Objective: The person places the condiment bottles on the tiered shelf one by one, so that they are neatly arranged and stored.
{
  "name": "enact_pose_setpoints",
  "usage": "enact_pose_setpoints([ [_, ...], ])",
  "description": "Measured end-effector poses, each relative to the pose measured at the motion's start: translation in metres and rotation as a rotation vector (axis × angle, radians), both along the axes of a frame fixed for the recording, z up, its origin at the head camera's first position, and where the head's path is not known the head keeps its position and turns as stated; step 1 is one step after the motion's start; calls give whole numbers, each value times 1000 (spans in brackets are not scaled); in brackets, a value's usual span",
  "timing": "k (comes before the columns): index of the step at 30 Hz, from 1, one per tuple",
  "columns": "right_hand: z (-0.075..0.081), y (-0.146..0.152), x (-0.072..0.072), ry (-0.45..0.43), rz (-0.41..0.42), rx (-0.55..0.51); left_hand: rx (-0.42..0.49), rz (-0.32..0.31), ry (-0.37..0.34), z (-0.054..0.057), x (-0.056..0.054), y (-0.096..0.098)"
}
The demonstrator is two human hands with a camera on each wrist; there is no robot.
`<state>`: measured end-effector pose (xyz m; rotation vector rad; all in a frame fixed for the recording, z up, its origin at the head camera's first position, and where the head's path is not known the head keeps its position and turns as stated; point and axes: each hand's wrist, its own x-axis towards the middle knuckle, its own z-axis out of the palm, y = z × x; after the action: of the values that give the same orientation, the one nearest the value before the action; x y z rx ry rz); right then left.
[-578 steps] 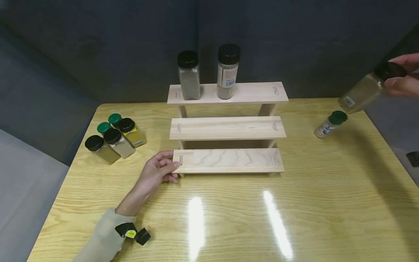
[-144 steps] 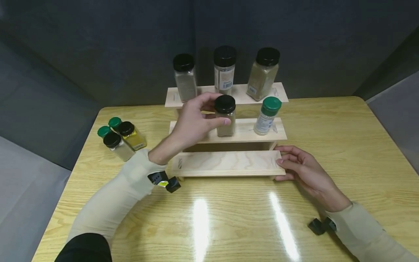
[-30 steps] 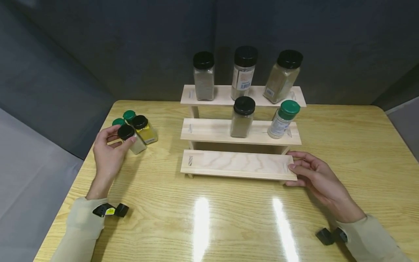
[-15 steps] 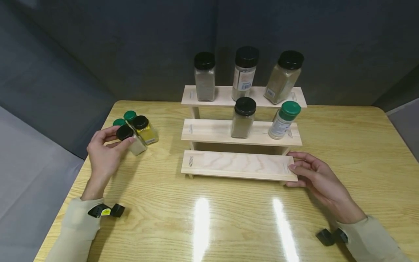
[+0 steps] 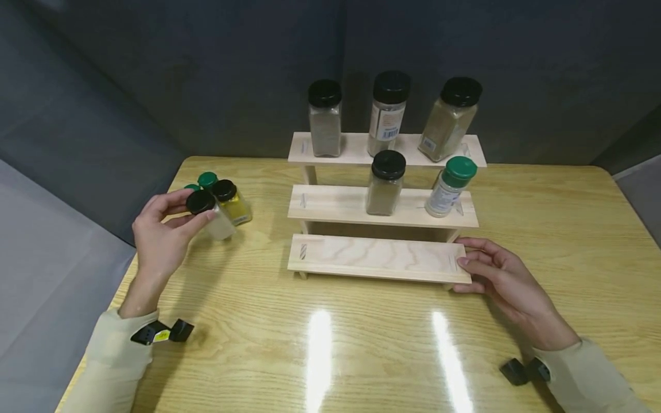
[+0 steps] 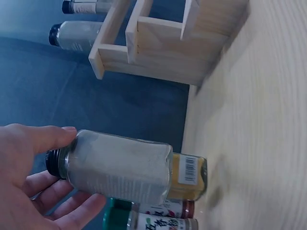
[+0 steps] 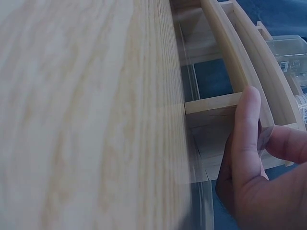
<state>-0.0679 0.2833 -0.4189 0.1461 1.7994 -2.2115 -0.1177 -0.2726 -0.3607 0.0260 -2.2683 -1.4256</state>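
My left hand (image 5: 164, 232) pinches a square spice jar (image 6: 120, 167) of pale powder near its black lid, thumb on one side and fingers on the other. The jar tilts, close over the table's left side, its base blurred in the head view. Behind it stand a yellow spice jar (image 5: 237, 209) with a black lid and two green-capped shakers (image 5: 207, 180). My right hand (image 5: 503, 281) grips the right end of the lowest step of a three-tier wooden rack (image 5: 377, 256), thumb on top and other fingers round the end.
On the rack's top step stand three black-lidded jars (image 5: 326, 133). The middle step carries another black-lidded jar (image 5: 383, 195) and a green-capped shaker (image 5: 444, 198). Dark cloth (image 5: 248, 74) hangs behind the wooden table (image 5: 382, 344).
Earlier, the rack filled from two jars to five, the last put there by the left hand. Since then the left hand took the pale jar and tilts it; the right hand stays put.
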Motion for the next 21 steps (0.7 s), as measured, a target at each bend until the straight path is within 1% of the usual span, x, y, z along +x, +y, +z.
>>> enact_pose_setpoints([
  [10, 1, -1, 0, -2, 2, 0, 20, -45, 45, 18, 6, 10],
  [15, 0, 0, 0, -2, 0, 3, 18, -74, 50, 27, 9, 15],
  [21, 0, 0, 0, 6, 0, 2, 18, -119, 54, 38, 11, 24],
])
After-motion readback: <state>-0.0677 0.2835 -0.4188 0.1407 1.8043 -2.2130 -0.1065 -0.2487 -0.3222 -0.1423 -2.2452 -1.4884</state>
